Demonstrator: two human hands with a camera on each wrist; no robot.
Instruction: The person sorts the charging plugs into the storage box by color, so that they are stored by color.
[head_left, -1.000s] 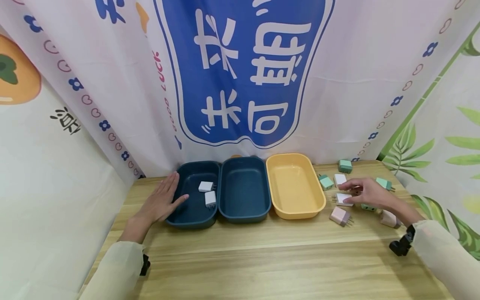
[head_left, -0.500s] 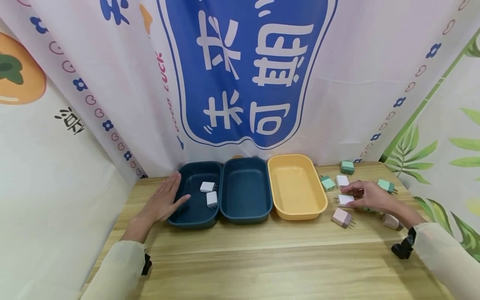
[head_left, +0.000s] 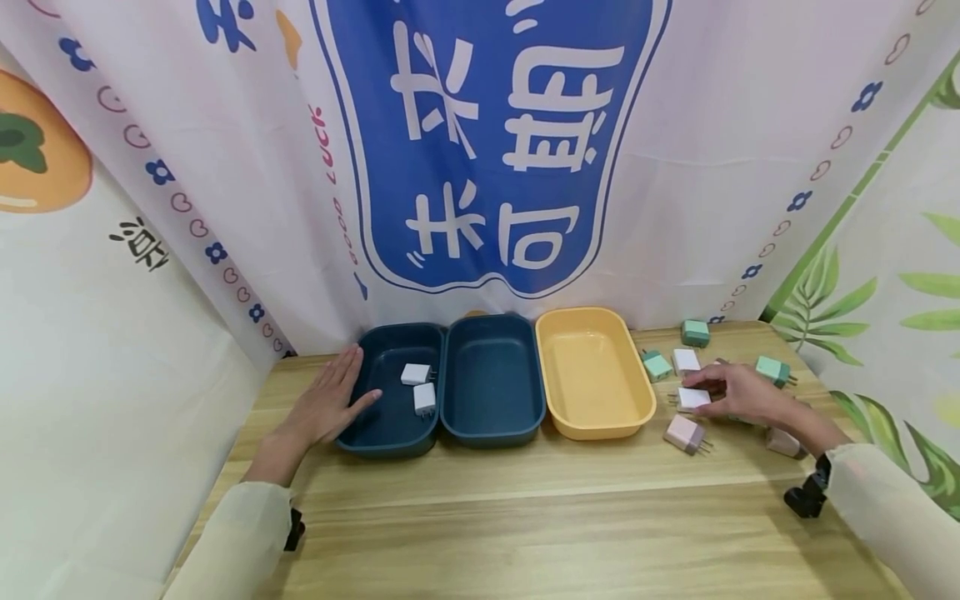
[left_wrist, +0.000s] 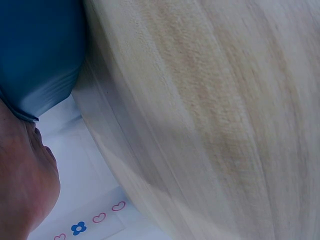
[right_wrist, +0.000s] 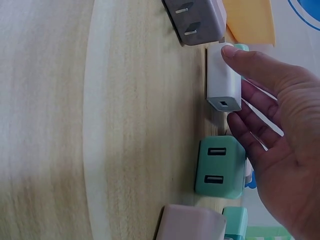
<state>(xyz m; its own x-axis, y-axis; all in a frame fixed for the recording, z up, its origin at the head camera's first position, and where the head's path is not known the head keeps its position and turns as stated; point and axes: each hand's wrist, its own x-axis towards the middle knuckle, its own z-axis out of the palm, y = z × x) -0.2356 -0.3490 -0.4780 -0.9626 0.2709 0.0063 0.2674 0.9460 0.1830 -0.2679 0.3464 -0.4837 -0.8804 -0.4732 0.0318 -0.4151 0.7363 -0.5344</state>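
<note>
My right hand point(head_left: 738, 392) is at the right of the table, pinching a white charger plug point(right_wrist: 220, 82) between thumb and fingers. That charger lies on the wood, its port end facing the right wrist camera. On the left, my left hand point(head_left: 322, 404) rests with straight fingers on the near-left rim of a dark blue tray point(head_left: 386, 451). Inside this tray lie two white chargers, one sideways point(head_left: 415, 374) and one nearer the front point(head_left: 423, 399). The left wrist view shows only part of that hand and the tray's outer wall point(left_wrist: 42, 65).
A second dark blue tray point(head_left: 491, 437) and a yellow tray point(head_left: 597, 431) stand in a row beside the first. Around my right hand lie another white charger point(head_left: 686, 361), a pink charger point(head_left: 684, 433) and several green ones, such as a green charger point(right_wrist: 220, 167). A printed curtain point(head_left: 480, 150) hangs behind.
</note>
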